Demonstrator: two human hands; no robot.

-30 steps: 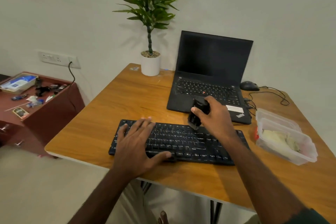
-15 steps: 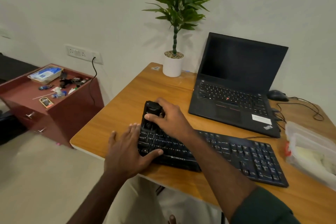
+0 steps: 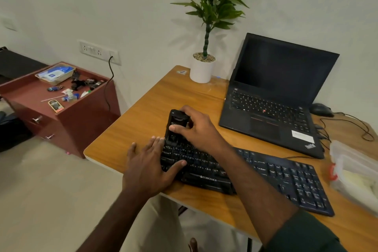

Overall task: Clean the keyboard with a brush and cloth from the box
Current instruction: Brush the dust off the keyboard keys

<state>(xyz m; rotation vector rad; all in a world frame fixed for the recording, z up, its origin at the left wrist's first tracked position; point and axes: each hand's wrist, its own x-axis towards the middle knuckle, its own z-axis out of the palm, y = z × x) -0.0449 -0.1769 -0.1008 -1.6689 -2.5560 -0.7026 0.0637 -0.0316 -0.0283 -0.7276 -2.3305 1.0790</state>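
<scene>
A black keyboard [image 3: 282, 176] lies along the front of the wooden desk [image 3: 143, 112]. My right hand [image 3: 196, 127] grips a black brush tool [image 3: 176, 124], held upright with its lower end on the keyboard's top left corner. My left hand [image 3: 149, 163] lies flat on the keyboard's left end, fingers straight and thumb across the lower keys. At the desk's right edge stands a clear plastic box [image 3: 353, 170] with a pale cloth [image 3: 360, 184] inside; the frame cuts part of it off.
An open black laptop [image 3: 272, 96] sits behind the keyboard, with a mouse [image 3: 321, 109] and cables [image 3: 356, 125] to its right. A potted plant [image 3: 203, 67] stands at the desk's back. A cluttered red cabinet [image 3: 59, 104] is left of the desk.
My right hand carried the brush from the keyboard's middle top edge to its left end a second ago. Since half a second ago both hands have stayed nearly still. The camera turned left.
</scene>
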